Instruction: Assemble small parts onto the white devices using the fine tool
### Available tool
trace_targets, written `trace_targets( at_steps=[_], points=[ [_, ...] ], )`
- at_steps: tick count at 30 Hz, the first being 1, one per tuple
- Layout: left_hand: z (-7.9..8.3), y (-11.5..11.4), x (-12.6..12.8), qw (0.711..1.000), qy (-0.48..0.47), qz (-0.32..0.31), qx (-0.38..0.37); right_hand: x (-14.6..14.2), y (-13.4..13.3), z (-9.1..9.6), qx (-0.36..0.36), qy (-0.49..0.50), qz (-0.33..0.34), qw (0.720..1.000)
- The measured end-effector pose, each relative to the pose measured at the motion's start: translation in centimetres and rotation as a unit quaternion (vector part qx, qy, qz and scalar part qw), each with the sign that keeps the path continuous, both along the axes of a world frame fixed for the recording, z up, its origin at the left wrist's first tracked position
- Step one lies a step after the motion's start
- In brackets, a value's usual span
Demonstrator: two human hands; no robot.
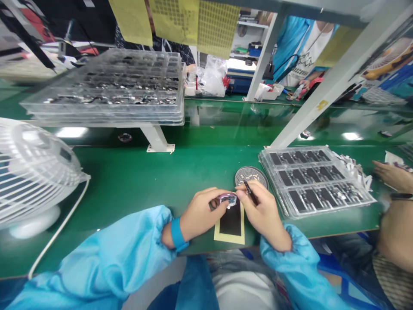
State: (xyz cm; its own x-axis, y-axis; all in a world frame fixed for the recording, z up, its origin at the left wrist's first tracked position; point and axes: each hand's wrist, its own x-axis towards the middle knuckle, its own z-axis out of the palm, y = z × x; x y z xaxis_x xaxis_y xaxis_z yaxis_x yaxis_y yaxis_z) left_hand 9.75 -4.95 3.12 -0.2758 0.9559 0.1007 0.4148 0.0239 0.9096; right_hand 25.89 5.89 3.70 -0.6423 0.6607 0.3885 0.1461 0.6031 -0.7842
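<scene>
My left hand [200, 212] is closed around a small purple and grey part [227, 199], held just above a black pad with a pale yellow border [230, 224] at the table's front edge. My right hand [263, 211] pinches a thin dark tool like tweezers [249, 190], its tip close to the part. A round grey dish with tiny pale pieces [251, 175] lies just behind my hands. Both arms wear light blue sleeves, and a blue band circles my left wrist.
A clear tray of dark flat parts [314, 181] lies right of my hands. A white fan [32, 172] stands at left. Stacked clear trays [109, 86] rest on a raised shelf behind. Another person's hand [392, 175] works at far right. A slanted white post [325, 82] crosses above.
</scene>
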Motion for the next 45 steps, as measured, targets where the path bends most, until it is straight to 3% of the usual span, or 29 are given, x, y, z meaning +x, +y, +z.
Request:
trace_targets(
  at_steps=[5,11,16,19,22,24,26,28,30,32,35,40,43,45],
  points=[
    [-0.3,-0.2,-0.2,0.999,0.030,-0.017,0.010,0.5,0.1,0.3,0.054,-0.027,0.105,0.993],
    [-0.7,-0.2,-0.3,0.999,0.043,-0.023,0.013,0.5,-0.1,-0.8,0.084,-0.026,0.105,0.991],
    [-0.6,-0.1,-0.5,0.998,0.050,-0.022,0.011,0.4,0.2,-0.3,0.111,-0.093,0.127,0.981],
    [-0.5,0.0,-0.7,0.998,0.061,-0.027,0.004,0.1,0.5,0.1,0.094,-0.144,0.161,0.972],
    [-0.4,0.0,-1.0,0.997,0.075,-0.025,0.004,-0.3,1.3,0.1,0.044,-0.131,0.188,0.972],
    [-0.3,0.1,-1.3,0.997,0.077,-0.016,0.009,-0.3,2.3,-0.2,0.030,-0.095,0.158,0.982],
    [-0.4,0.3,-1.6,0.997,0.071,-0.003,0.016,0.0,3.7,-0.5,0.048,-0.079,0.070,0.993],
    [-0.5,0.5,-1.9,0.998,0.059,0.014,0.021,0.7,5.0,-1.0,0.083,-0.127,-0.029,0.988],
    [-0.7,0.6,-2.0,0.999,0.040,0.027,0.018,1.4,5.6,-1.6,0.102,-0.189,-0.074,0.974],
    [-0.9,0.7,-2.1,0.999,0.018,0.030,0.011,1.9,5.4,-1.9,0.097,-0.189,-0.076,0.974],
    [-1.0,0.8,-1.9,1.000,-0.003,0.025,-0.004,2.0,3.8,-2.0,0.071,-0.107,-0.061,0.990],
    [-0.5,0.7,-1.0,0.999,0.012,-0.029,-0.017,0.9,1.0,-1.2,0.033,-0.050,0.023,0.998],
    [-0.7,0.8,-1.0,0.997,0.028,-0.060,-0.039,0.8,0.5,-0.5,0.033,-0.026,0.007,0.999],
    [-1.3,0.9,-1.4,0.997,0.041,-0.046,-0.048,1.3,0.5,-0.1,0.021,0.009,-0.007,1.000]
  ],
)
